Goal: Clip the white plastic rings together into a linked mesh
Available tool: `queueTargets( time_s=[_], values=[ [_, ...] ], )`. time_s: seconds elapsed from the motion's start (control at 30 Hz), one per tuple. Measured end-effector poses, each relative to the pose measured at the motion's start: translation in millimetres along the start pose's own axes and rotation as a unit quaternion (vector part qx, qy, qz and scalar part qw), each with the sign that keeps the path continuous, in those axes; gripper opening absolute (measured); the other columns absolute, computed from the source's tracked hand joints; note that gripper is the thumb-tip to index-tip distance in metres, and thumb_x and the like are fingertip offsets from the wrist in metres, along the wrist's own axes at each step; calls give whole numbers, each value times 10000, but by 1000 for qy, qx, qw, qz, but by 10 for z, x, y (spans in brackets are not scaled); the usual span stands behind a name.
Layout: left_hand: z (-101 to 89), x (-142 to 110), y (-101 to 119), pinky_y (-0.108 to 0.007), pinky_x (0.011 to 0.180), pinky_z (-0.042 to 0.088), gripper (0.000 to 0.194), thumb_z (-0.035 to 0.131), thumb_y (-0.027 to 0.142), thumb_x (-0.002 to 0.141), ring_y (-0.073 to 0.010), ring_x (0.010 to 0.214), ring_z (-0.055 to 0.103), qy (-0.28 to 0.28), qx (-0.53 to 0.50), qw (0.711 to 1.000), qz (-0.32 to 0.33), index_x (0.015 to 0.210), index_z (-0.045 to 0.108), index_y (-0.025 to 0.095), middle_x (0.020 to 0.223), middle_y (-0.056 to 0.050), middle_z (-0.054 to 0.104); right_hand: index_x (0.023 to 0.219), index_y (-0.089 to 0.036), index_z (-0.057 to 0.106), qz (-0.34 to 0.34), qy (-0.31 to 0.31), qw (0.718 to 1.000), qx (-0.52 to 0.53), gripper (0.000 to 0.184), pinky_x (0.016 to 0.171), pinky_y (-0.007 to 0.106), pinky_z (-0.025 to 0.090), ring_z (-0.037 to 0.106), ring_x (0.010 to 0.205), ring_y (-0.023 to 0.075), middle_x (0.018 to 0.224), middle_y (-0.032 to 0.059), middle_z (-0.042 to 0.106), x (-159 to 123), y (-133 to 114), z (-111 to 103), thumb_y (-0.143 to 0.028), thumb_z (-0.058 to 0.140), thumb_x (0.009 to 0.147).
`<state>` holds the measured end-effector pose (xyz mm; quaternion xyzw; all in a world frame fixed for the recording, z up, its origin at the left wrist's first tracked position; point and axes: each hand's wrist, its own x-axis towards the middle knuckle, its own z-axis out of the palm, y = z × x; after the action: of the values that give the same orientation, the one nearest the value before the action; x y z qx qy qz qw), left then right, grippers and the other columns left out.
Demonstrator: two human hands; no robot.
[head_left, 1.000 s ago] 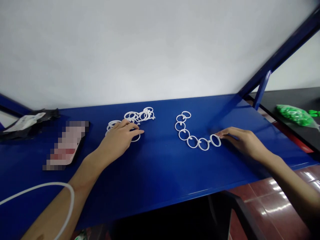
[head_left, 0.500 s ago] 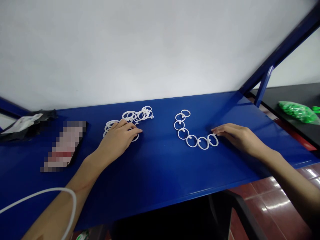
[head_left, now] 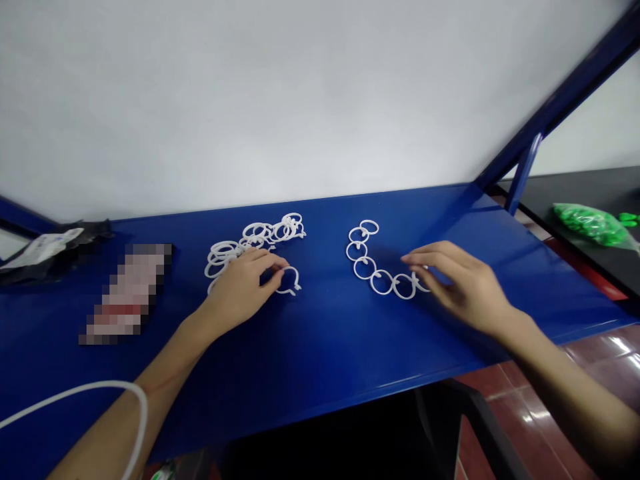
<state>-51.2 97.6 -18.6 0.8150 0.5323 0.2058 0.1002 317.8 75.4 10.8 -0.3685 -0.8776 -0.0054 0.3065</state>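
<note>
Pinched in left hand point(head_left: 245, 283), left of white plastic-ring chain point(head_left: 365, 259): open white plastic ring point(head_left: 297, 273); looks light, springy; hold opposite gap. Over chain's end: right hand point(head_left: 463, 287), grip unclear.

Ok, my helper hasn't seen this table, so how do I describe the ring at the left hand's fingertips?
On the blue table, find the left hand, left of the curved chain of linked rings. A white ring pokes out to the right from its thumb and fingertip. Unlike the chain's rings, it shows a gap between its two ends.
</note>
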Motion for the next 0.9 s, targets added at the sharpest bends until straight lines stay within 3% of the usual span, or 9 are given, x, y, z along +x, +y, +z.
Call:
queueTargets(
  time_s=[0.1,0.17,0.23,0.33,0.47,0.53,0.6,0.77,0.9],
  values=[
    [29,-26,130,-322,753,502,177,582,343,927,-186,777,636,2,-67,996,-50,952,713,228,886,-12,722,1156,-197,639,-11,-52,994,93,178,878,358,575,688,1008,204,1091,86,723,298,-404,264,-215,556,1000],
    [51,-37,184,-309,707,495,189,592,365,920,-173,706,628,12,-92,994,-61,933,713,221,825,-5,720,1176,-196,630,35,-92,984,151,210,867,364,578,693,995,206,1131,90,713,483,-615,486,-300,558,1009],
    [58,-41,211,-312,685,485,212,594,389,913,-177,679,626,31,-99,992,-66,888,712,215,775,-6,715,1133,-202,627,83,-123,964,219,197,770,330,582,700,885,185,1050,62,723,627,-738,697,-337,559,1006],
    [26,-42,227,-308,643,469,250,587,416,907,-182,650,624,36,-111,989,-87,822,707,214,722,-9,712,1142,-207,604,92,-92,955,266,176,800,344,575,684,928,184,1087,70,698,735,-764,906,-208,486,1012],
    [-40,-40,238,-272,562,435,268,578,434,905,-160,579,594,-26,-169,981,-95,823,721,223,661,11,698,1207,-227,601,8,-67,951,301,220,912,388,561,649,1056,190,1298,115,590,719,-694,960,-195,509,1010],
    [-48,-40,243,-256,532,416,282,572,446,906,-151,567,586,-90,-199,971,-95,832,732,226,653,20,691,1144,-223,632,0,-70,940,334,162,894,353,560,655,1029,174,1210,88,641,687,-687,956,-220,543,1009],
    [-34,-39,249,-251,564,443,285,563,447,916,-157,630,624,-123,-228,961,-97,882,743,229,718,18,715,1054,-212,659,34,-53,932,356,96,818,306,558,667,916,151,1054,49,695,654,-701,970,-236,593,989],
    [-2,-47,262,-276,751,538,331,489,449,984,-166,809,681,-7,-297,949,-104,1012,732,226,879,-15,743,936,-199,695,170,-26,916,361,106,617,257,491,622,667,120,811,-3,705,604,-733,1049,-303,702,918],
    [-9,-69,282,-286,730,548,351,580,535,942,-182,823,697,0,-292,952,-89,1019,733,229,931,-30,760,884,-203,705,210,-18,907,365,167,577,256,462,596,618,116,783,-1,715,612,-730,1039,-366,691,921]
  ],
)
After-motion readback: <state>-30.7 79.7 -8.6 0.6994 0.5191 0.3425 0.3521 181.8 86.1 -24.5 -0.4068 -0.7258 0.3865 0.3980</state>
